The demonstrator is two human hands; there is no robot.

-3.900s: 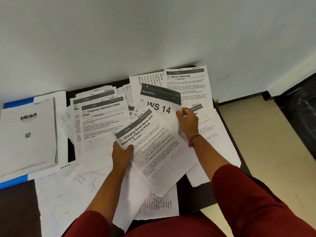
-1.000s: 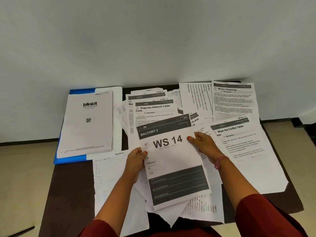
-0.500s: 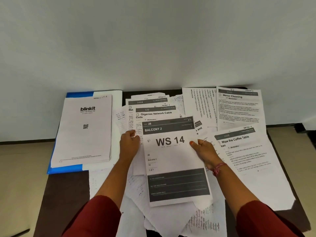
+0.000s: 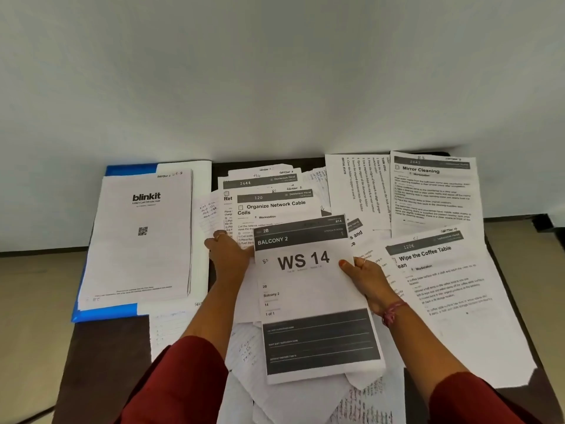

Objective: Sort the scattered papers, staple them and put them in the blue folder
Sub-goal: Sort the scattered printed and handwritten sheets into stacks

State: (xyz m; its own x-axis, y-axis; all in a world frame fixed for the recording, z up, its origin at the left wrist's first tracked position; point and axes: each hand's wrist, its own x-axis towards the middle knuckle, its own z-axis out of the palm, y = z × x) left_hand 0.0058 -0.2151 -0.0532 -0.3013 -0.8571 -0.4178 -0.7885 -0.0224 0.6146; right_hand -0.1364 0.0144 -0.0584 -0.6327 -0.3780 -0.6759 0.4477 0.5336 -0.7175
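A "WS 14 / Balcony 2" sheet point(image 4: 308, 301) lies on top of the paper pile in the middle of the table. My right hand point(image 4: 365, 278) pinches its right edge, thumb on top. My left hand point(image 4: 227, 255) reaches past its left edge and grips the "Organize Network Cable Coils" sheets point(image 4: 275, 208) behind it. The blue folder point(image 4: 104, 313) lies at the left under a "blinkit" paper stack point(image 4: 140, 237). More printed sheets lie at the right: "Mirror Cleaning" point(image 4: 434, 191) and "Wipe the Coffee Table" point(image 4: 452, 301). No stapler is in view.
Handwritten sheets point(image 4: 363, 405) stick out from under the pile near me. The dark table point(image 4: 101, 362) stands against a pale wall point(image 4: 275, 71); its right edge point(image 4: 547, 381) drops to a tiled floor. A dark thing lies on the floor at the lower left.
The "Charging Small Items" sheet I held earlier is out of sight, and "WS 14" is on top. My left hand has moved from that sheet's left edge up to the papers behind it.
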